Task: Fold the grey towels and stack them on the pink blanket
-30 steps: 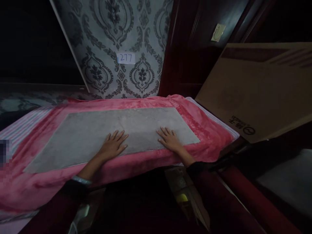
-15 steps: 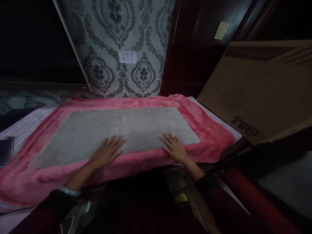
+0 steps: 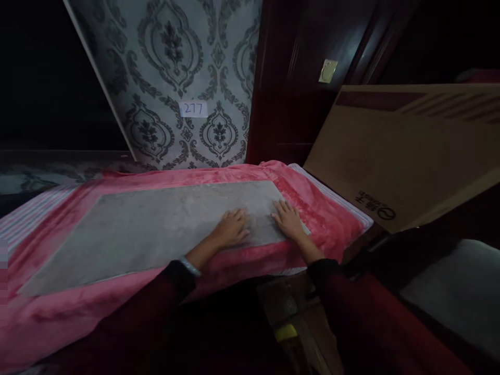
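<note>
A long grey rectangle of cloth (image 3: 156, 224) lies flat, its surface soft-looking, on a pink plush blanket (image 3: 219, 271). My left hand (image 3: 231, 228) rests on the grey cloth right of its middle, slightly blurred, with the fingers stretched toward the right. Near the cloth's right end lies my right hand (image 3: 288, 219), palm down with its fingers spread. Neither hand grips anything. A light-coloured band (image 3: 190, 266) circles my left wrist.
Striped fabric (image 3: 42, 208) shows under the blanket at both ends. A large cardboard box (image 3: 410, 156) leans at the right. Behind stand a patterned wall with a paper label (image 3: 193, 109) reading 277, a dark screen (image 3: 54, 78) and a dark red door (image 3: 289, 67).
My left hand has slid right across the grey cloth, closer to my right hand. My right hand has shifted slightly toward the cloth's right end. The camera view has turned a little.
</note>
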Action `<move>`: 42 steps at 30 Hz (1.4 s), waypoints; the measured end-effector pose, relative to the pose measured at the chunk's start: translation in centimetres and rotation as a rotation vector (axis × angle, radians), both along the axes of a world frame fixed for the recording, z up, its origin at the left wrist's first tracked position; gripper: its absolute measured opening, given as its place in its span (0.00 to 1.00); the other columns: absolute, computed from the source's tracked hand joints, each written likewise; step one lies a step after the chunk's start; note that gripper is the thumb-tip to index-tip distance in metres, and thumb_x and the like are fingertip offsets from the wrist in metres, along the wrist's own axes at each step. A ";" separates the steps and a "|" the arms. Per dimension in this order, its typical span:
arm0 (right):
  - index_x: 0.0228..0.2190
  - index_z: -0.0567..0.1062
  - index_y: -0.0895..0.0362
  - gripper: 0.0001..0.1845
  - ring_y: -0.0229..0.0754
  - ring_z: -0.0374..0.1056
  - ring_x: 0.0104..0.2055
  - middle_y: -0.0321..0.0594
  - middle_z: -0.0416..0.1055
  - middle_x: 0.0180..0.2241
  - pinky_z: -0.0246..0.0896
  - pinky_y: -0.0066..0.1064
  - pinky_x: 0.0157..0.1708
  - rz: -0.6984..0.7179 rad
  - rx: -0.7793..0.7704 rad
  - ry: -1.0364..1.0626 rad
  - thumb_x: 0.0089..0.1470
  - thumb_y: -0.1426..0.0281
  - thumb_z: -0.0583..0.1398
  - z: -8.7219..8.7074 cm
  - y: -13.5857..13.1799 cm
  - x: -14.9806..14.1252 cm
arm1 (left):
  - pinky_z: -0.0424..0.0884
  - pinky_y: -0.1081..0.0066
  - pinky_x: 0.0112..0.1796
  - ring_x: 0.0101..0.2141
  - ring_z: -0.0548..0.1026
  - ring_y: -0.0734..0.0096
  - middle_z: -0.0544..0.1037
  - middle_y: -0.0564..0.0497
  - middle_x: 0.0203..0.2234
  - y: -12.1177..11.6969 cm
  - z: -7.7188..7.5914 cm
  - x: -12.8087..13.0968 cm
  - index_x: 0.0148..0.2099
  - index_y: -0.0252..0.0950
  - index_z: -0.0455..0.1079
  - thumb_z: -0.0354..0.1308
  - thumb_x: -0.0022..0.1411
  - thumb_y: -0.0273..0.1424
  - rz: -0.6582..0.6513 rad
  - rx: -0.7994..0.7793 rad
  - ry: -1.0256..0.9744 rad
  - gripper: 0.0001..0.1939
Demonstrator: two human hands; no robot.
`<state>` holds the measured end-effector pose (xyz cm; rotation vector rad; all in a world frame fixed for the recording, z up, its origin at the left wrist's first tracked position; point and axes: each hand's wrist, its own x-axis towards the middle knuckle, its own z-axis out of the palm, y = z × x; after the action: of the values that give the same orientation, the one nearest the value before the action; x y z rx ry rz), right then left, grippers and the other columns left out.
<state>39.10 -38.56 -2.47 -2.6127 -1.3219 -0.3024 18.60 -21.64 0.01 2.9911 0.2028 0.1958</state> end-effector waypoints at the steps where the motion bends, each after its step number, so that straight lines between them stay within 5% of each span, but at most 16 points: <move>1: 0.69 0.59 0.50 0.31 0.55 0.49 0.72 0.45 0.54 0.71 0.49 0.55 0.66 -0.048 -0.061 0.008 0.70 0.56 0.47 -0.5 0.0 0.3 | 0.51 0.39 0.65 0.70 0.53 0.44 0.55 0.43 0.72 -0.5 -0.7 0.9 0.71 0.42 0.59 0.51 0.70 0.43 0.006 -0.002 0.054 0.31; 8: 0.70 0.54 0.45 0.32 0.53 0.46 0.73 0.40 0.48 0.73 0.47 0.53 0.68 -0.106 -0.186 0.048 0.70 0.51 0.43 -3.1 -1.0 0.9 | 0.44 0.38 0.66 0.72 0.48 0.47 0.53 0.46 0.73 -1.1 -4.2 0.6 0.73 0.47 0.55 0.44 0.73 0.46 0.012 -0.020 0.098 0.30; 14: 0.70 0.55 0.46 0.32 0.53 0.47 0.73 0.39 0.49 0.72 0.48 0.52 0.67 -0.116 -0.210 0.028 0.70 0.53 0.43 -3.2 -1.0 1.0 | 0.46 0.39 0.66 0.71 0.50 0.46 0.54 0.41 0.72 -1.9 -4.9 -1.4 0.73 0.43 0.54 0.49 0.71 0.49 0.008 -0.023 0.035 0.34; 19: 0.70 0.55 0.47 0.32 0.54 0.48 0.73 0.40 0.50 0.72 0.50 0.53 0.67 -0.097 -0.219 -0.010 0.69 0.54 0.42 -4.4 -1.3 1.5 | 0.46 0.40 0.67 0.71 0.48 0.45 0.52 0.39 0.73 -3.9 -5.6 -5.7 0.73 0.42 0.55 0.57 0.67 0.45 -0.024 -0.048 -0.003 0.36; 24: 0.69 0.57 0.48 0.33 0.56 0.50 0.71 0.42 0.52 0.72 0.50 0.59 0.65 -0.089 -0.240 0.013 0.68 0.55 0.42 -4.7 -1.5 2.5 | 0.60 0.55 0.65 0.67 0.62 0.56 0.64 0.42 0.68 -3.4 -4.0 -10.0 0.69 0.41 0.62 0.54 0.69 0.43 -0.091 -0.238 -0.080 0.30; 27: 0.67 0.62 0.50 0.33 0.60 0.54 0.69 0.48 0.60 0.68 0.52 0.67 0.62 -0.080 -0.199 0.003 0.67 0.54 0.41 -3.4 0.1 1.7 | 0.61 0.58 0.64 0.65 0.65 0.62 0.67 0.45 0.66 0.3 -1.7 -11.4 0.69 0.41 0.62 0.44 0.74 0.38 0.063 -0.256 -0.151 0.26; 31: 0.67 0.61 0.51 0.33 0.60 0.51 0.70 0.49 0.58 0.69 0.50 0.67 0.62 0.082 -0.073 0.004 0.68 0.55 0.42 -1.3 5.4 -3.2 | 0.49 0.44 0.67 0.71 0.50 0.50 0.52 0.41 0.73 6.0 -0.2 -12.9 0.74 0.40 0.53 0.48 0.71 0.42 0.444 -0.106 -0.069 0.32; 34: 0.69 0.58 0.48 0.32 0.58 0.47 0.72 0.46 0.51 0.72 0.50 0.63 0.64 0.290 -0.078 0.007 0.69 0.55 0.44 -1.1 9.3 -8.3 | 0.43 0.33 0.65 0.72 0.42 0.39 0.46 0.42 0.74 7.8 -1.2 -14.7 0.74 0.43 0.52 0.49 0.70 0.47 0.640 -0.074 0.077 0.35; 37: 0.69 0.57 0.45 0.31 0.56 0.45 0.73 0.41 0.48 0.73 0.49 0.59 0.66 0.455 -0.181 0.005 0.69 0.55 0.46 -2.5 10.7 -11.9 | 0.40 0.32 0.65 0.72 0.40 0.39 0.45 0.45 0.74 7.4 -2.7 -17.0 0.74 0.47 0.52 0.45 0.70 0.51 0.667 -0.083 0.117 0.35; 42: 0.69 0.57 0.43 0.31 0.55 0.46 0.73 0.38 0.49 0.72 0.49 0.58 0.66 0.500 -0.207 -0.028 0.69 0.55 0.45 -5.2 10.3 -11.9 | 0.39 0.34 0.65 0.72 0.41 0.36 0.46 0.44 0.74 7.8 -3.2 -21.4 0.74 0.48 0.52 0.45 0.68 0.56 0.834 -0.079 0.123 0.38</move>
<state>27.21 -28.29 -7.63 -2.3188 -2.0439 -0.1251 -2.79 -13.82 -3.23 2.6456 1.4143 0.0761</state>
